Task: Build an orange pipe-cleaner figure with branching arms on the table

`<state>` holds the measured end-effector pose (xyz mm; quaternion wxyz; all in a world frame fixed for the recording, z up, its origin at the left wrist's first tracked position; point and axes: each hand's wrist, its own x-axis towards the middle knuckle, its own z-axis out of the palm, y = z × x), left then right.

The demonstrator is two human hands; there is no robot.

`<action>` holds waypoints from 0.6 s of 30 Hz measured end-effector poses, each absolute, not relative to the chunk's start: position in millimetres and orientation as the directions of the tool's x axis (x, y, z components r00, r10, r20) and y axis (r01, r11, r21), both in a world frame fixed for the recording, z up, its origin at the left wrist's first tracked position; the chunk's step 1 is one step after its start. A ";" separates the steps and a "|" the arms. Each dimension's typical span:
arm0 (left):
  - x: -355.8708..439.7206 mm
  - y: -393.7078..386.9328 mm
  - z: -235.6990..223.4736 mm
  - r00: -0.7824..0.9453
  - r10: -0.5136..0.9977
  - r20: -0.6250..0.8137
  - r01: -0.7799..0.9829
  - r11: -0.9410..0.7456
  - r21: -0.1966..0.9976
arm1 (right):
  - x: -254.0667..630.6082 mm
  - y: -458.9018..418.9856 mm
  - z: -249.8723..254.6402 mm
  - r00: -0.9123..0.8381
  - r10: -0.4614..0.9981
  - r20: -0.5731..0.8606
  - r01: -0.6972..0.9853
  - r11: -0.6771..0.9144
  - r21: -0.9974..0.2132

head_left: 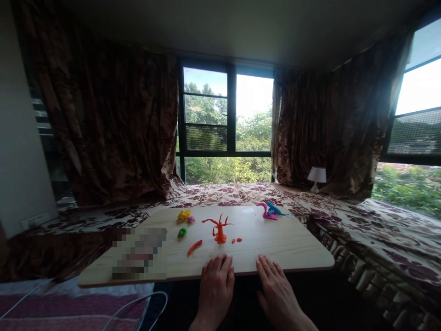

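Note:
My left hand (217, 280) rests with its fingers flat on the front edge of the pale wooden table (275, 250). To its right, my right hand (274, 280) lies on the same edge, fingers stretched out, holding nothing. Just beyond them stands an orange clay tree (220, 233) with thin, bent branches. Two small orange clay bits (239, 240) sit to the right of its base. An orange clay roll (195, 247) lies to its left, nearest my left hand. Farther left are a green clay lump (182, 232), a yellow clay lump (183, 214) and a small pink lump (191, 219).
At the table's far right stand a magenta clay figure (269, 214) and a blue one (274, 208). A pixelated flat object (139, 253) lies on the left. A small lamp (316, 177) stands on the flowered cloth (220, 195) by the window. A white cable (138, 296) loops at lower left.

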<state>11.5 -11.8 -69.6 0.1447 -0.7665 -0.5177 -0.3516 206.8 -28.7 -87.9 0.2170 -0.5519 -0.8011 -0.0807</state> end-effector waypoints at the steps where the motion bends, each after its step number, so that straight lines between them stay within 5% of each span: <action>1: 11.6 -11.3 -70.3 0.218 0.687 0.694 0.897 -0.421 0.135 | 202.6 -30.6 -87.5 -0.308 0.850 0.427 0.917 0.384 -0.104; 8: 9.3 -5.9 -74.2 0.256 0.646 0.719 0.901 -0.429 0.065 | 186.5 -4.1 -66.7 -0.360 0.871 0.335 0.900 0.419 -0.121; 18: 9.1 -6.9 -75.4 0.230 0.682 0.694 0.905 -0.411 0.105 | 205.8 -30.2 -90.1 -0.314 0.857 0.410 0.925 0.373 -0.072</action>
